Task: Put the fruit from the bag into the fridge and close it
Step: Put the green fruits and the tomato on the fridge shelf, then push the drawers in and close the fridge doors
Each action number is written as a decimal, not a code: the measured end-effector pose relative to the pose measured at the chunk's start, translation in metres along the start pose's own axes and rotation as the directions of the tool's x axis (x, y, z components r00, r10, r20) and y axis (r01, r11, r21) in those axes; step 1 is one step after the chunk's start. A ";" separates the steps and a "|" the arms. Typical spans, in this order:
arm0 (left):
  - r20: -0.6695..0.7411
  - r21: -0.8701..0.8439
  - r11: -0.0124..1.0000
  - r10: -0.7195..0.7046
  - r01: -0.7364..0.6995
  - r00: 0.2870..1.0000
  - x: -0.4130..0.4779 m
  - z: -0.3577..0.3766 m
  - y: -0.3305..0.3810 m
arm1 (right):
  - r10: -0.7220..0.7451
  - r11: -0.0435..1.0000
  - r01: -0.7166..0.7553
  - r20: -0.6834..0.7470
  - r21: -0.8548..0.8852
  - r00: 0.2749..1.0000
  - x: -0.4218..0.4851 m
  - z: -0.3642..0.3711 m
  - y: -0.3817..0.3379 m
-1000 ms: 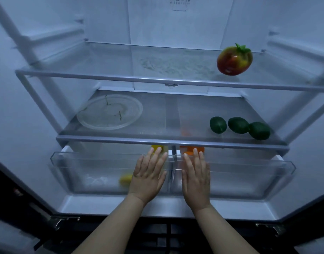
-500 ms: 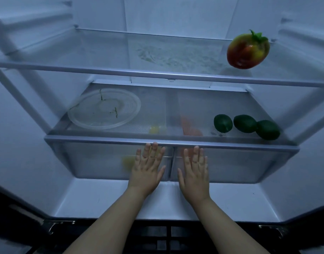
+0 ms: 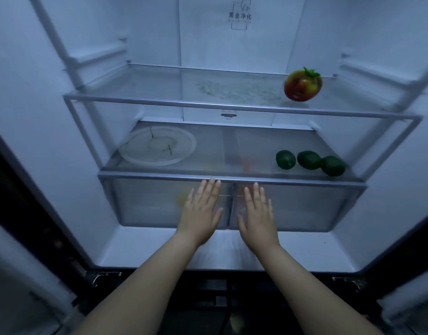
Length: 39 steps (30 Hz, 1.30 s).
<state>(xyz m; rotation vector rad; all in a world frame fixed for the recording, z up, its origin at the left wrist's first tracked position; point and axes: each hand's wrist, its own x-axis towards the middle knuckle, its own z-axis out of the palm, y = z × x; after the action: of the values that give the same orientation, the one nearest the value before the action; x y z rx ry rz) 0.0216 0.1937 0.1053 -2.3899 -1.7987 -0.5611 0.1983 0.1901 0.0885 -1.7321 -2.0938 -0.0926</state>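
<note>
Both grips lay flat and empty, left hand and right hand pressing the crisper drawers; limes sat on the shelf above.

1. Dim throughout, with a cold blue-grey cast over the fridge interior.
2. Lit faintly and evenly from the front; no lamp visibly on inside.
3. Brightest on the pale back wall and on the two forearms.
4. Nearly black along the bottom edge and in the lower left corner.
5. Soft, weak shadow under the red-yellow fruit on the upper glass shelf.
6. Smeared by motion blur at the side walls and shelf rails, strongest toward the frame edges.
7. Bent by wide-angle distortion: straight shelf edges bowed, walls splayed outward.
8. Hazy behind the frosted drawer fronts: only yellow and orange smudges discernible.
</note>
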 end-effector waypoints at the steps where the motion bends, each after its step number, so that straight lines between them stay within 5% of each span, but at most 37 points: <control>1: 0.017 -0.043 0.998 -0.040 0.041 0.999 -0.005 -0.009 0.002 | -0.011 1.000 0.011 -0.002 -0.004 1.000 -0.002 -0.005 -0.007; 4: 0.003 -0.092 0.985 -0.149 0.148 0.989 -0.027 -0.037 0.002 | -0.115 0.993 0.115 0.012 -0.009 0.993 -0.008 -0.015 -0.032; 9: -0.087 0.049 0.988 -0.139 0.143 0.986 -0.073 -0.091 -0.018 | -0.261 0.961 0.261 -0.018 0.090 0.965 -0.014 -0.027 -0.077; 13: -0.123 0.148 0.949 -0.261 0.277 0.958 -0.112 -0.124 -0.036 | -0.370 0.919 0.374 -0.057 0.125 0.927 -0.023 -0.044 -0.104; 22: -0.133 0.167 0.860 -0.466 0.483 0.875 -0.204 -0.157 -0.020 | -0.465 0.835 0.473 -0.100 0.280 0.880 -0.071 -0.082 -0.117; 31: -0.040 0.278 0.685 -0.692 0.673 0.721 -0.326 -0.151 0.009 | -0.605 0.741 0.561 0.006 0.368 0.796 -0.146 -0.071 -0.144; 39: -0.094 0.238 0.555 -0.804 0.797 0.587 -0.418 -0.188 -0.005 | -0.777 0.586 0.689 0.053 0.427 0.628 -0.194 -0.081 -0.229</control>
<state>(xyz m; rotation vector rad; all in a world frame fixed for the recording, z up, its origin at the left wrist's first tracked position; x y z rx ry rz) -0.1246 -0.2394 0.1337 -1.2753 -2.7388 -0.3001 0.0289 -0.0655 0.1407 -0.5648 -2.6685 0.2724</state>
